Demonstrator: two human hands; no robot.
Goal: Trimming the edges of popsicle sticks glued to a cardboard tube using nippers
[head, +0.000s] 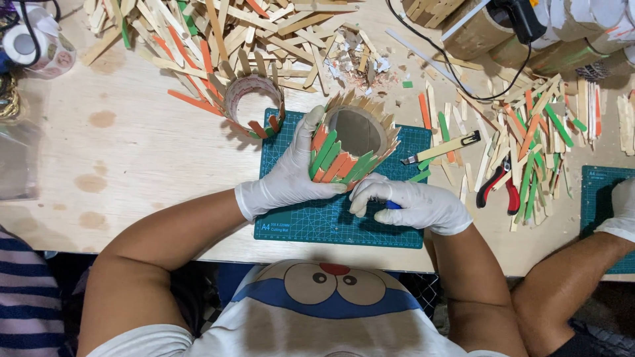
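Observation:
A round holder (354, 142) clad in orange, green and plain wooden sticks stands tilted on a green cutting mat (297, 225). My left hand (291, 175), in a white glove, wraps around its left side with the thumb up along the rim. My right hand (410, 203), also gloved, rests on the mat just below the holder's base, fingers curled around a small blue object that is mostly hidden. A second ring of sticks (251, 102) lies behind the mat's left corner.
Piles of loose wooden sticks (218, 33) cover the back of the table and the right side (536, 139). A utility knife (442, 149) and red-handled pliers (497, 185) lie right of the mat. Another person's gloved hand (622, 208) rests at far right. Tape rolls (36, 43) sit top left.

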